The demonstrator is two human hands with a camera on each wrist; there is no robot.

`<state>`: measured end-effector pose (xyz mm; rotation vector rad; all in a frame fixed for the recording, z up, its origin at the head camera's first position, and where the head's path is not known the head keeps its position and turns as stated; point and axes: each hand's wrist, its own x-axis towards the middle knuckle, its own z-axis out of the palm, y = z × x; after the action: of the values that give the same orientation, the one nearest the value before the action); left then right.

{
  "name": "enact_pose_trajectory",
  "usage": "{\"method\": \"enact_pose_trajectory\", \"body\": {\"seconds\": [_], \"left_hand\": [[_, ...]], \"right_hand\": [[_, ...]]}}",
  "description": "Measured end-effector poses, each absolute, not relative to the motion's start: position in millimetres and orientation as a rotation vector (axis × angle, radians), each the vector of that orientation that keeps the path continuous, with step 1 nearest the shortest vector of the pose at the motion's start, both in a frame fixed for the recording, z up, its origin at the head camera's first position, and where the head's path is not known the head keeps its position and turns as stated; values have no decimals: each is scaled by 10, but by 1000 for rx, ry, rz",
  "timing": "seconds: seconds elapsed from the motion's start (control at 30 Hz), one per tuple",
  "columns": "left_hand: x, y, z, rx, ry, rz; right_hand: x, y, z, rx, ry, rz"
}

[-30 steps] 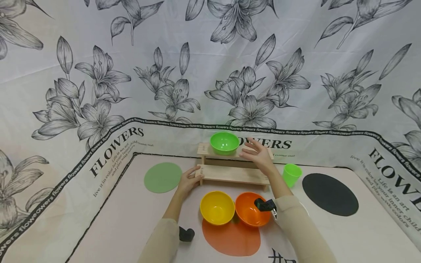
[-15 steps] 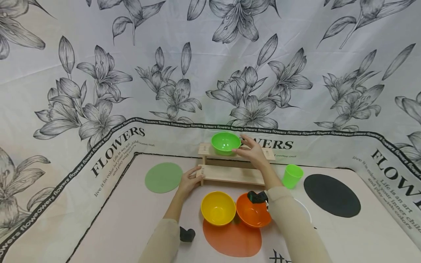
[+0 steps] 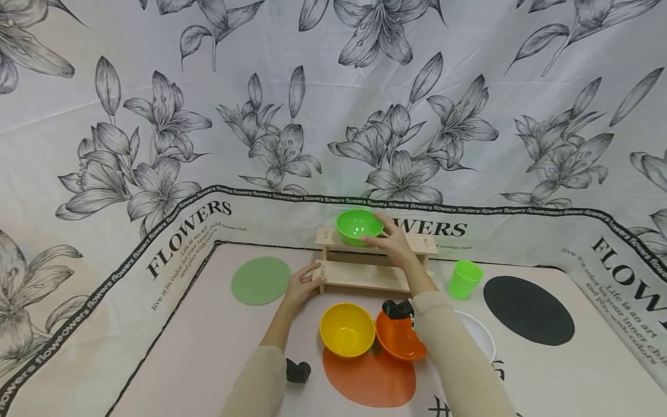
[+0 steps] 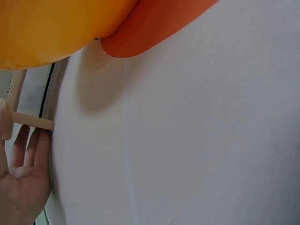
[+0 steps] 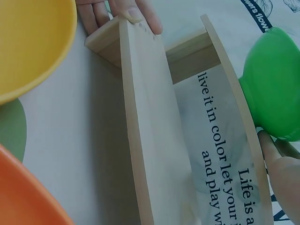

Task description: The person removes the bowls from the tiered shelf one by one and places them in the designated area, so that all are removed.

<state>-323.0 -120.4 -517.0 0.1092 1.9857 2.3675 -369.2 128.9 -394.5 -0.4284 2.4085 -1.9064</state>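
A two-tier wooden shelf [image 3: 365, 275] stands at the back of the table. My left hand [image 3: 301, 286] grips the left end of its lower tier; in the right wrist view the thumb lies over the board. On the upper tier sits a green bowl [image 3: 359, 223], towards the left. My right hand [image 3: 392, 246] holds that bowl by its right side, thumb at the front and fingers behind. In the right wrist view the bowl [image 5: 274, 84] rests against the upper board, with the right hand [image 5: 283, 168] partly out of frame.
A yellow bowl [image 3: 347, 330] and an orange bowl [image 3: 398, 341] stand before the shelf, the latter partly behind my right arm. Rightward are a green cup [image 3: 465, 279], a white plate [image 3: 482, 336] and a black round mat [image 3: 528, 310]. A green round mat [image 3: 260, 281] lies left.
My right hand has moved left from beside the green bowl and closed on its right side. The left hand stays on the shelf's end.
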Motion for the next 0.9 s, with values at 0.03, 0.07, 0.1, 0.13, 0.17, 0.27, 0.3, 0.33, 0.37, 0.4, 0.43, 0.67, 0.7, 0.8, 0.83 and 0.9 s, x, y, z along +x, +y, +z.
{"method": "enact_pose_trajectory", "body": {"seconds": [0.03, 0.07, 0.1, 0.13, 0.17, 0.27, 0.3, 0.33, 0.37, 0.4, 0.43, 0.67, 0.7, 0.8, 0.83, 0.9], "left_hand": [[-3237, -1199, -5166, 94, 1986, 2362], [-3242, -1194, -5162, 74, 1980, 2359], [-3245, -1192, -5158, 70, 1976, 2359], [-3244, -1190, -5153, 64, 1976, 2358], [-3243, -1189, -5152, 64, 1978, 2357], [-3243, -1190, -5151, 47, 1972, 2358], [-3245, -1191, -5154, 44, 1973, 2356], [-3247, -1191, -5156, 40, 1973, 2355], [-3250, -1192, -5160, 35, 1972, 2355], [-3252, -1193, -5163, 39, 1977, 2353], [-3253, -1194, -5165, 46, 1986, 2349], [-3247, -1196, -5148, 40, 1980, 2357], [-3242, -1196, -5144, 40, 1980, 2357], [-3238, -1194, -5141, 44, 1981, 2359], [-3237, -1193, -5140, 39, 1979, 2359], [-3242, -1190, -5143, 28, 1972, 2362]], "right_hand": [[-3694, 1282, -3950, -425, 2405, -1911], [-3695, 1277, -3954, -421, 2407, -1910], [-3699, 1271, -3959, -417, 2399, -1919], [-3703, 1269, -3963, -416, 2389, -1925], [-3706, 1266, -3967, -414, 2375, -1935], [-3703, 1260, -3963, -412, 2327, -1965], [-3695, 1256, -3954, -413, 2317, -1972], [-3682, 1251, -3941, -414, 2307, -1981], [-3658, 1244, -3920, -418, 2302, -1988], [-3631, 1237, -3896, -422, 2306, -1989], [-3607, 1228, -3873, -424, 2311, -1987], [-3563, 1216, -3854, -373, 2323, -2002], [-3585, 1221, -3882, -359, 2324, -2003], [-3653, 1229, -3970, -325, 2311, -2019], [-3664, 1230, -3989, -319, 2306, -2025], [-3677, 1229, -4013, -313, 2309, -2031]]}}
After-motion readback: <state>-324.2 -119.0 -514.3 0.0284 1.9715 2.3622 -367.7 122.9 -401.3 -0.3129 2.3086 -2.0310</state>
